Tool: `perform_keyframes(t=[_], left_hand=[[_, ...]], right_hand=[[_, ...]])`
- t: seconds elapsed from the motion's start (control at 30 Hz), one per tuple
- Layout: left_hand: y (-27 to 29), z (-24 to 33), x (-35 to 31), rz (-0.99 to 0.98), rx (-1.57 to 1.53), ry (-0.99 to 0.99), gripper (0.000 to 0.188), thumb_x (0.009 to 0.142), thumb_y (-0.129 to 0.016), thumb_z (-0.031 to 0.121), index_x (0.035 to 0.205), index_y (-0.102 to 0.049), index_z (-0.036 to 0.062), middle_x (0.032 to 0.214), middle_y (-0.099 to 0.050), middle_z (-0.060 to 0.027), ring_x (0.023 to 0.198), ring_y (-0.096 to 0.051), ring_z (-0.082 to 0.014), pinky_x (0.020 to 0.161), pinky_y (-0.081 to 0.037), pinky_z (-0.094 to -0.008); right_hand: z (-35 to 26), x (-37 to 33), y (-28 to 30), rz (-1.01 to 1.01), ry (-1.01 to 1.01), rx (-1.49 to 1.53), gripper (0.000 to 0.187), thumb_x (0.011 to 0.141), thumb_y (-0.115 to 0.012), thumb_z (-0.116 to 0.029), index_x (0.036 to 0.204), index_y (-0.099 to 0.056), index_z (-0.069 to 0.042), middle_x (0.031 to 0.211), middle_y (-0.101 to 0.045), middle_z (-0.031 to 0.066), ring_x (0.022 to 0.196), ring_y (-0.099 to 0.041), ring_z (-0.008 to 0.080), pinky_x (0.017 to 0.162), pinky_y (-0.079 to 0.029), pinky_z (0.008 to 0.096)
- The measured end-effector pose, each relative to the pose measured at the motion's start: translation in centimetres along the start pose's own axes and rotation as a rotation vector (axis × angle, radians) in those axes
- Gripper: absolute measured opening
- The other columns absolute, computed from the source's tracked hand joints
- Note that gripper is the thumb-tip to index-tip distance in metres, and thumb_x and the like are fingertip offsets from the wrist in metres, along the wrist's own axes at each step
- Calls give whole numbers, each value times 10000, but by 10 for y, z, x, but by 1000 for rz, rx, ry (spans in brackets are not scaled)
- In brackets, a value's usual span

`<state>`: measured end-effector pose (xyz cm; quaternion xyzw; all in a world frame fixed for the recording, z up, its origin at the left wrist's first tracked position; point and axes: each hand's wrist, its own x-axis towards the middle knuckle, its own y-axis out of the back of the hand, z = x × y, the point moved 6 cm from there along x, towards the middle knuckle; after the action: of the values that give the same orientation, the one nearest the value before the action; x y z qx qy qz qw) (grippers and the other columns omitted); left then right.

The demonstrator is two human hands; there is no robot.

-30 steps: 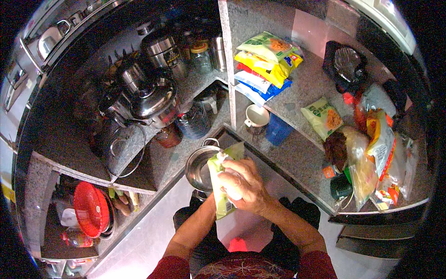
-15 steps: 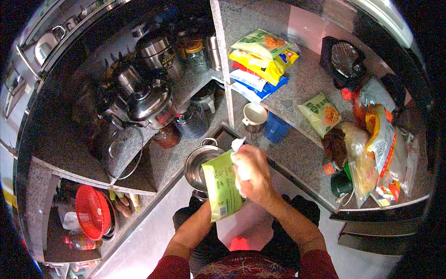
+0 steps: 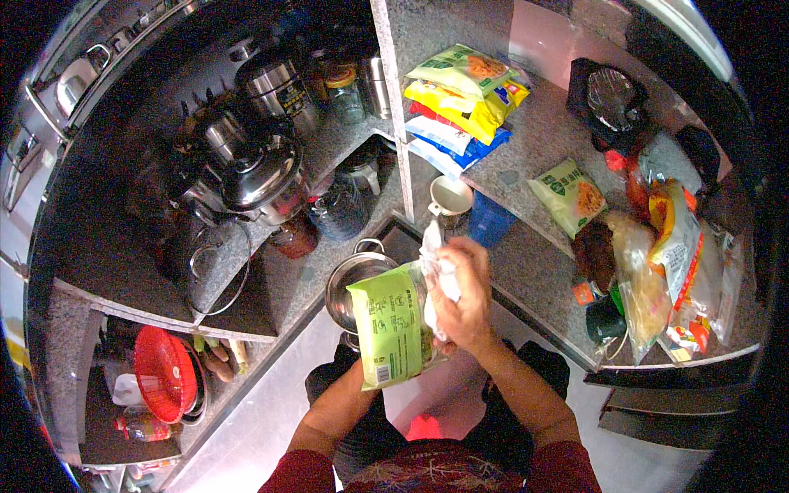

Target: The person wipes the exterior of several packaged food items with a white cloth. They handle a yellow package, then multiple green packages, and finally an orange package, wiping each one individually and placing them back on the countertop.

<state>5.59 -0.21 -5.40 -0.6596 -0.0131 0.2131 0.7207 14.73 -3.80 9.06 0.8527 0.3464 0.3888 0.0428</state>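
A light-green food packet (image 3: 386, 324) is held up in front of me, its printed back facing up. My left forearm (image 3: 337, 407) runs up behind it. My left hand grips the packet from below, its fingers hidden by it. At the packet's right edge, my right hand (image 3: 467, 300) is closed on a crumpled white cloth (image 3: 436, 271), pressing it against or close to the packet. Just beyond the packet, a steel pot (image 3: 353, 275) with loop handles sits low, partly covered by the packet.
Stacked food packets (image 3: 468, 107) lie on the right shelf, and another green packet (image 3: 567, 197) lies apart. Right of it are plastic bags (image 3: 641, 279). A cream cup (image 3: 450, 197) and blue container (image 3: 491, 220) stand ahead. At left are a lidded steel pot (image 3: 263, 185) and red basket (image 3: 168, 374).
My right hand has shifted slightly right, and the white cloth now hangs looser and spreads farther along the packet's edge. The packet has moved a little left and tilted flatter.
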Motion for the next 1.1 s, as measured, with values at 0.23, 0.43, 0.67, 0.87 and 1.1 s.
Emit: perform_keyframes(t=[0.23,0.43,0.67,0.87,1.1], left_hand=[[2,-14,-10,146,113,116,547,850,-358,573,1118,-552,137,1029,-592,-69,902,-565,-252,796,-453,-445],[-21,7,-8,341,235,104,578,843,-344,602,1122,-559,143,1048,-595,-73,912,-565,-266,805,-446,-467],[-54,32,-19,64,836,-213,751,707,-712,131,1340,-308,98,1238,-494,-80,1144,-466,-219,972,-365,-383],[-61,28,-10,98,810,-224,675,613,-705,-9,1226,-435,81,1135,-553,-63,1034,-536,-201,852,-469,-344],[-38,39,-16,98,1472,-129,496,637,-760,162,1071,-538,71,1038,-554,-63,996,-508,-163,836,-434,-299]], right_hand=[[52,-8,-17,-173,-611,670,361,756,-658,-43,1070,-498,-121,858,-549,-5,666,-504,63,550,-437,216],[80,2,-9,54,-565,728,350,743,-641,32,1032,-508,-114,890,-578,8,782,-552,105,663,-477,250],[93,15,22,207,-523,609,320,767,-614,17,1046,-506,-95,930,-557,22,834,-531,121,735,-450,263],[31,14,11,5,100,-61,346,672,-577,29,1008,-536,-40,1089,-535,162,1033,-484,340,914,-355,408],[-19,-18,-22,-467,344,164,238,705,-620,-84,938,-591,-42,1039,-571,126,949,-533,315,844,-412,407]])
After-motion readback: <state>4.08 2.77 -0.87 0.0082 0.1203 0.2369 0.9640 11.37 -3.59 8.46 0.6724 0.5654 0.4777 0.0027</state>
